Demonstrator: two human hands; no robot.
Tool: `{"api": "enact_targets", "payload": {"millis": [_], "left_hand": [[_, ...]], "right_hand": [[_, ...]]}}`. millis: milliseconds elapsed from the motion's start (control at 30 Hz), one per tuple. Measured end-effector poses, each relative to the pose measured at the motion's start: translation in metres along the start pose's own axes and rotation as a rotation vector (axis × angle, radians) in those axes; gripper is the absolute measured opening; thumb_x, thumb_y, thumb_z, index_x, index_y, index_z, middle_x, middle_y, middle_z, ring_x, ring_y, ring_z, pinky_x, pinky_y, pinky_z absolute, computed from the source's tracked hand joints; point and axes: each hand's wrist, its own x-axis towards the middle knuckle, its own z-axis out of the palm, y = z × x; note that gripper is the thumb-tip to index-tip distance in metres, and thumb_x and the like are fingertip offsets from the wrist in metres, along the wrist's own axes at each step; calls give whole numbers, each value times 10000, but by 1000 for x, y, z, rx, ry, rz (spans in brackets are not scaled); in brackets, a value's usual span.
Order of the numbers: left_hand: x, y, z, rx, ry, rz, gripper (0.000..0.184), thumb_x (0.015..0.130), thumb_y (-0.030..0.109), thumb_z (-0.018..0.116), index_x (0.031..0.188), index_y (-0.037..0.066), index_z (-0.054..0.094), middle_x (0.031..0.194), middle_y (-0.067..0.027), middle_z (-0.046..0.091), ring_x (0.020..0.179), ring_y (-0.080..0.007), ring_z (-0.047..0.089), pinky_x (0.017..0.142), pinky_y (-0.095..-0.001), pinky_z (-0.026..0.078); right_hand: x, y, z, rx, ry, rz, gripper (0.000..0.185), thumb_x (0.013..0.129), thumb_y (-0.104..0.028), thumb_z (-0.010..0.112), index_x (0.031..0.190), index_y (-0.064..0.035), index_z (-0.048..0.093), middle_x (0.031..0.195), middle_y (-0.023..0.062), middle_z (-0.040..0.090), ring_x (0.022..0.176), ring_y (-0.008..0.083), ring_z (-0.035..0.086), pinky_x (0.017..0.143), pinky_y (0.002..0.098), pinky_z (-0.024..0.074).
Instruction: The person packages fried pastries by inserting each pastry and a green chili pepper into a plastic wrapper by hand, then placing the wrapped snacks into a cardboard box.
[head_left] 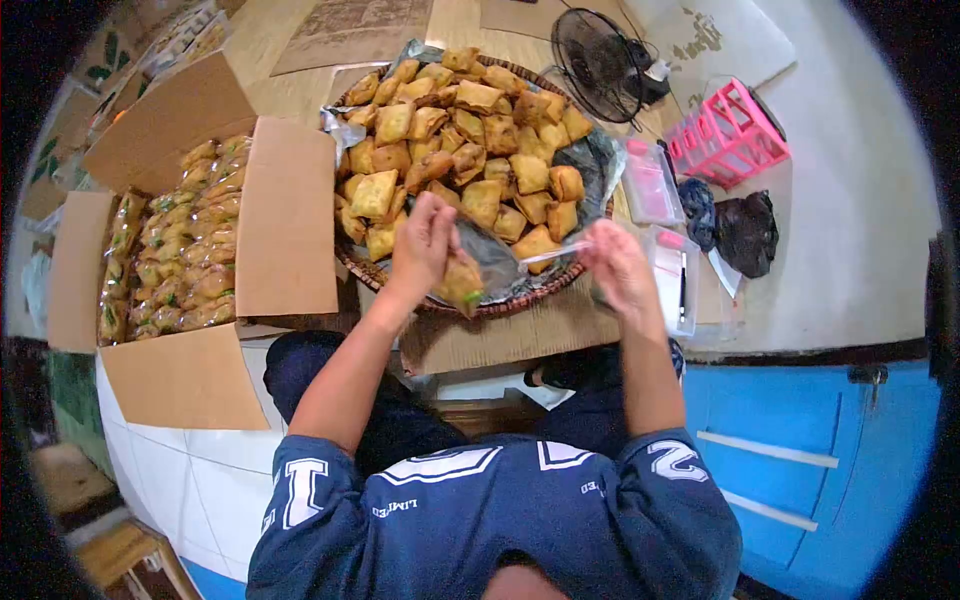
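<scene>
A round woven basket (535, 297) lined with dark plastic holds a heap of golden fried pastries (480, 145). At its front edge my left hand (425, 240) has its fingers closed round the top of a clear plastic bag (458, 283), which has pastry and something green inside. My right hand (622, 262) is over the basket's right front rim, fingers pinched and somewhat blurred. A thin clear strip (555, 254) stretches leftward from its fingers over the basket.
An open cardboard box (285, 215) full of bagged pastries stands on the left. Behind the basket on the right is a black fan (600, 65). A pink rack (728, 135), clear containers (652, 185) and a black plastic bag (748, 232) lie to the right.
</scene>
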Motion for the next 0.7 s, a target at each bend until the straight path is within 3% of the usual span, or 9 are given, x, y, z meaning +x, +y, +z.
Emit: {"api": "enact_targets", "payload": {"millis": [133, 233, 367, 433, 500, 567, 600, 667, 700], "left_hand": [[-1, 6, 0, 50, 25, -3, 190, 945, 210, 390, 849, 47, 412, 533, -24, 455, 446, -99, 496, 424, -231, 401], [-3, 5, 1, 124, 29, -14, 175, 944, 191, 384, 846, 49, 414, 532, -20, 447, 437, -88, 468, 416, -229, 390], [-3, 1, 5, 105, 28, -33, 171, 948, 194, 379, 851, 57, 413, 520, -11, 419, 423, -79, 431, 407, -217, 368], [-4, 0, 7, 123, 28, -37, 174, 950, 205, 379, 855, 63, 412, 516, -3, 404, 421, -74, 418, 408, -205, 364], [-4, -2, 8, 129, 28, -65, 171, 950, 201, 377, 856, 62, 410, 516, -3, 403, 414, -75, 409, 397, -204, 357], [-5, -2, 7, 138, 20, -68, 167, 949, 196, 377, 857, 62, 410, 516, -3, 403, 414, -74, 407, 394, -206, 358], [-5, -2, 7, 145, 20, -72, 163, 949, 192, 376, 858, 61, 410, 516, -4, 402, 415, -73, 405, 392, -209, 360], [-4, -5, 6, 149, 35, -58, 158, 946, 182, 377, 852, 60, 408, 507, -9, 402, 405, -79, 403, 383, -225, 351], [-5, -5, 4, 154, 46, -51, 153, 944, 172, 378, 846, 58, 406, 498, -13, 401, 395, -85, 402, 374, -241, 342]], "right_hand": [[-80, -40, -62, -443, 429, 122, 105, 807, -141, 619, 800, -67, 544, 776, 11, 577, 739, 108, 559, 681, 230, 444], [-148, -53, -115, -926, 610, 318, 89, 753, -129, 660, 728, -68, 601, 681, -7, 592, 654, 91, 547, 620, 239, 432], [-223, -51, -158, -1112, 677, 412, 108, 737, -140, 667, 729, -36, 642, 665, 34, 625, 601, 103, 542, 576, 255, 434], [-247, -44, -171, -1358, 712, 527, 71, 748, -60, 638, 744, 9, 650, 699, 54, 646, 639, 104, 576, 604, 246, 465], [-265, -39, -181, -1454, 705, 561, 102, 733, -85, 644, 765, 11, 661, 712, 93, 658, 651, 138, 601, 605, 275, 477], [-280, -32, -193, -1594, 577, 699, 140, 721, -144, 635, 739, -7, 656, 694, 166, 634, 640, 248, 623, 589, 351, 468], [-288, -31, -188, -1594, 578, 694, 140, 721, -144, 635, 739, -7, 656, 694, 166, 634, 640, 248, 623, 589, 351, 468], [-293, -39, -173, -2266, 563, 927, 160, 716, -169, 644, 744, -13, 632, 705, 181, 618, 648, 277, 617, 590, 371, 465], [-277, -51, -154, -2270, 549, 911, 160, 716, -169, 644, 744, -13, 632, 705, 181, 618, 648, 277, 617, 590, 371, 465]]}}
